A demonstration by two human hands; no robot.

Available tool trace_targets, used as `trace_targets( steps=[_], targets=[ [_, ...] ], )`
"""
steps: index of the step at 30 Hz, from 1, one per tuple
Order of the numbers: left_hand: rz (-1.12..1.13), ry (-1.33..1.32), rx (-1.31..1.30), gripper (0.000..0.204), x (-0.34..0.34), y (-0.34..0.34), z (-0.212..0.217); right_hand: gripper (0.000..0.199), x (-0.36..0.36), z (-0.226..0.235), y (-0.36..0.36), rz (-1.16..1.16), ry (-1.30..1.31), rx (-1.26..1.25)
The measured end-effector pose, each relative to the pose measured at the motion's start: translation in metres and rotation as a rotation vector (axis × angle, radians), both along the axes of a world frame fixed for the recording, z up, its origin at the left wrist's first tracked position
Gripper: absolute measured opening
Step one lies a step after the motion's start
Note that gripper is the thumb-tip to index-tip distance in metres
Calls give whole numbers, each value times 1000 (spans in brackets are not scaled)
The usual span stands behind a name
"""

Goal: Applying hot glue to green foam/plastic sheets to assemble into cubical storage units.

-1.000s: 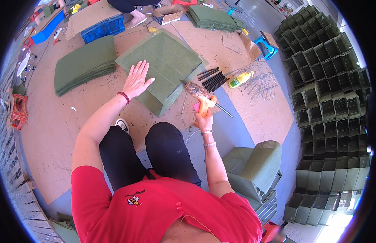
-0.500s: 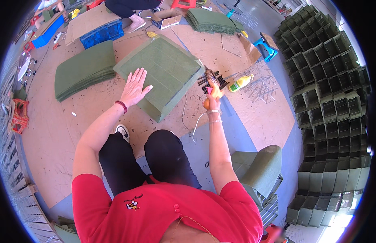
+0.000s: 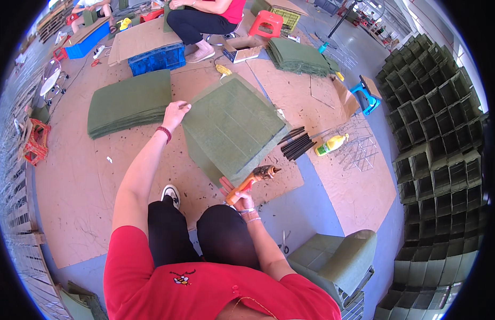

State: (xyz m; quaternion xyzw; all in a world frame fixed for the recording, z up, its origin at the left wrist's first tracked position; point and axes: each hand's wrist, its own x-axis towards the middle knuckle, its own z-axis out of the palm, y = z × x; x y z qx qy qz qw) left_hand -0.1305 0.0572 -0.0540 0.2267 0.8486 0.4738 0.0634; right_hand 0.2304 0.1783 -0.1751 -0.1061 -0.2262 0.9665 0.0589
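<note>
A green felt-covered box point(image 3: 234, 125) with a square face rests tilted in front of my knees. My left hand point(image 3: 177, 114) is at its upper left edge, thumb and fingers closed on the rim of the green sheet. My right hand point(image 3: 241, 199) holds an orange glue gun point(image 3: 246, 186) with a dark, stained nozzle pointing up and right. Some of its fingers reach out to the box's near corner, partly hidden by the gun. To the right of the box lies a bundle of black glue sticks point(image 3: 298, 145).
A stack of green sheets point(image 3: 130, 104) lies left, another point(image 3: 299, 55) far right. A yellow bottle point(image 3: 331, 144) stands beside wire frames point(image 3: 359, 154). Scissors point(image 3: 284, 242) and a folded green piece point(image 3: 343, 256) are near right. Stacked green boxes point(image 3: 434, 122) line the right. A co-worker point(image 3: 204, 24) sits ahead.
My right hand brought the glue gun from the box's right corner to its near corner. My left hand went from lying flat on the face to gripping the left edge. The view shifted.
</note>
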Motion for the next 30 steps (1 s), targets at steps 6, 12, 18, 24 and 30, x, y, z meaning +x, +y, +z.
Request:
trace_targets(
  steps=[6, 12, 18, 24, 30],
  targets=[
    [40, -189, 130, 46, 39, -16, -8, 50, -4, -1, 53, -63, -14, 165],
    [15, -551, 273, 40, 104, -14, 14, 30, -4, 10, 126, -159, 5, 155],
    [-31, -866, 592, 24, 99, -33, -6, 56, 41, 22, 115, -465, -153, 312],
    [-79, -839, 494, 26, 105, -39, -1, 68, 125, 41, 100, -771, -188, 590],
    [-107, -824, 454, 29, 98, -40, 5, 74, 164, 98, 106, -714, -89, 506]
  ],
)
